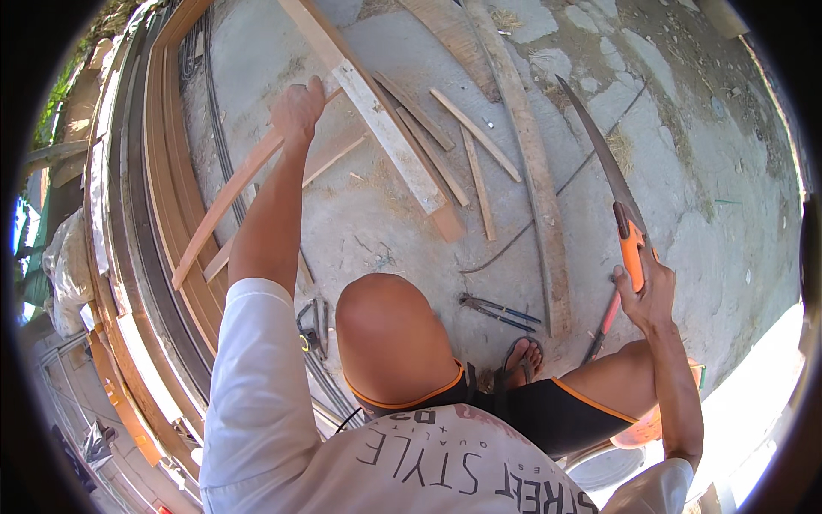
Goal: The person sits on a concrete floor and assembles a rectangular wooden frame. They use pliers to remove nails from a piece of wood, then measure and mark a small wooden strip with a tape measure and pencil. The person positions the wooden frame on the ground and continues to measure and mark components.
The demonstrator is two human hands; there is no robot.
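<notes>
Outdoors, on a pale concrete floor (719,171), a person sits with a bare knee (390,330) raised between the arms. The left hand (298,110) reaches far forward with its fingers wrapped tight around a long reddish wooden slat (224,201), gripping it near its upper end; the slat slants down and to the left from the hand, over the stacked curved boards (167,197) along the left side. The right hand (646,295) is closed around the orange handle of a hand saw (610,171), whose slim, slightly curved blade points up and away from the person, its tip well apart from the slat. Between the two hands, a wider pale plank (385,128) lies on the ground with several thin wood strips (479,184) scattered just beside it, and a long curved board (535,171) runs down toward the right leg. Pliers (497,310) lie on the concrete near the sandalled foot (522,355), and a red-handled tool (604,321) lies just below the right hand.
</notes>
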